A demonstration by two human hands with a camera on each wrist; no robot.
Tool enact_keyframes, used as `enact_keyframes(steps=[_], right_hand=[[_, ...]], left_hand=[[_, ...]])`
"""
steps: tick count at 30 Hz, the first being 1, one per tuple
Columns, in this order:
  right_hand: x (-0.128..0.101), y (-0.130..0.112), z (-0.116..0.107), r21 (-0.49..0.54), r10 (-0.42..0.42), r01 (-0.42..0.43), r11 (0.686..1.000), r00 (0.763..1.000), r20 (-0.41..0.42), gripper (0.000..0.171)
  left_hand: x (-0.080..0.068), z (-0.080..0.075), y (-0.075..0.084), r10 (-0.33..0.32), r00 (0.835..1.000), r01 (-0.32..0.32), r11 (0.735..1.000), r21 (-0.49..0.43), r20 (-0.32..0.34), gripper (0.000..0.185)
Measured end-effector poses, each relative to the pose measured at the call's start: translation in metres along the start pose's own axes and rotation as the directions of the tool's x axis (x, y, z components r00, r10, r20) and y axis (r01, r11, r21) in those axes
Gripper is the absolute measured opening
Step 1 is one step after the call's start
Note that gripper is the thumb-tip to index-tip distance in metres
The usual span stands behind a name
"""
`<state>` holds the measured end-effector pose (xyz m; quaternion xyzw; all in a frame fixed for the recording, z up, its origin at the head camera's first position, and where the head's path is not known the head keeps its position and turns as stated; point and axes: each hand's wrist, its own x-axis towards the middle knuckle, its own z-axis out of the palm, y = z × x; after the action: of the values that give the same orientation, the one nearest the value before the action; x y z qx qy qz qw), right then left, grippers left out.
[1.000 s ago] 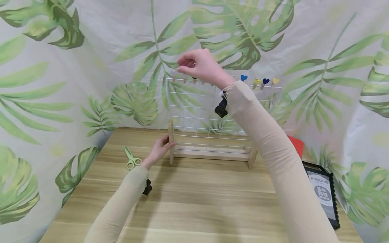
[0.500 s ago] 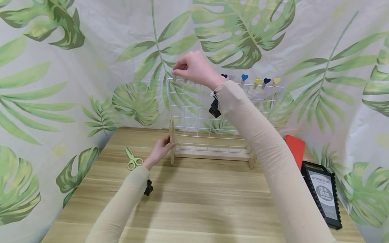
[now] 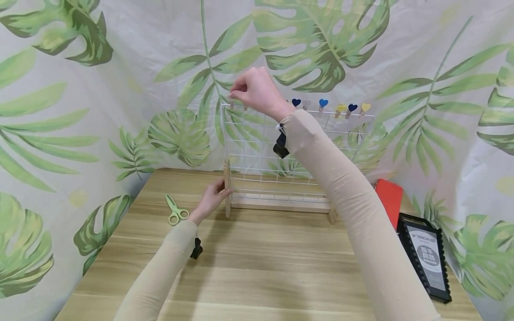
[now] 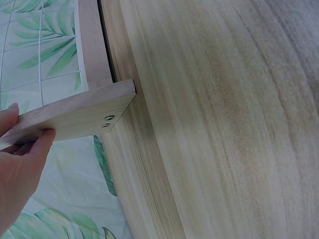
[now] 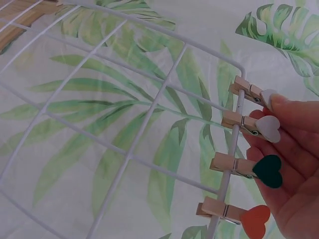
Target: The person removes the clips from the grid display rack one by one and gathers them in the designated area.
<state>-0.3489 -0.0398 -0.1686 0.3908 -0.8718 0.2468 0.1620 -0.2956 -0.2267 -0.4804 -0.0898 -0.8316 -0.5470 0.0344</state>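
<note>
- Right hand (image 3: 257, 91) up at the top left corner of the wire grid (image 3: 277, 156), fingers (image 5: 294, 124) curled round the end clip (image 5: 251, 91) — a tiny wooden peg with a pale heart.
- Probably light and a bit springy; best pinched at the heart end, gently, as small wood may snap.
- Left hand (image 3: 210, 198) low down, fingers (image 4: 42, 142) gripping the wooden foot (image 4: 75, 117) on the surface (image 3: 257, 263).
- Grid likely light and tippy — hold the foot.
- More heart clips (image 5: 249, 169) just below the right fingers.
</note>
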Motion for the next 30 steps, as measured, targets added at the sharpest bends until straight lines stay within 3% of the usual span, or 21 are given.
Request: enact_keyframes(steps=[20, 30], right_hand=[[-0.003, -0.001, -0.003, 0.002, -0.025, 0.025, 1.000, 0.996, -0.084, 0.016], [-0.027, -0.013, -0.013, 0.061, -0.048, 0.051, 0.997, 0.997, -0.062, 0.017]], left_hand=[[-0.001, 0.000, 0.001, -0.032, 0.999, 0.032, 0.999, 0.012, 0.017, 0.054], [-0.001, 0.000, 0.000, -0.031, 0.999, 0.031, 0.999, 0.032, 0.019, 0.055]])
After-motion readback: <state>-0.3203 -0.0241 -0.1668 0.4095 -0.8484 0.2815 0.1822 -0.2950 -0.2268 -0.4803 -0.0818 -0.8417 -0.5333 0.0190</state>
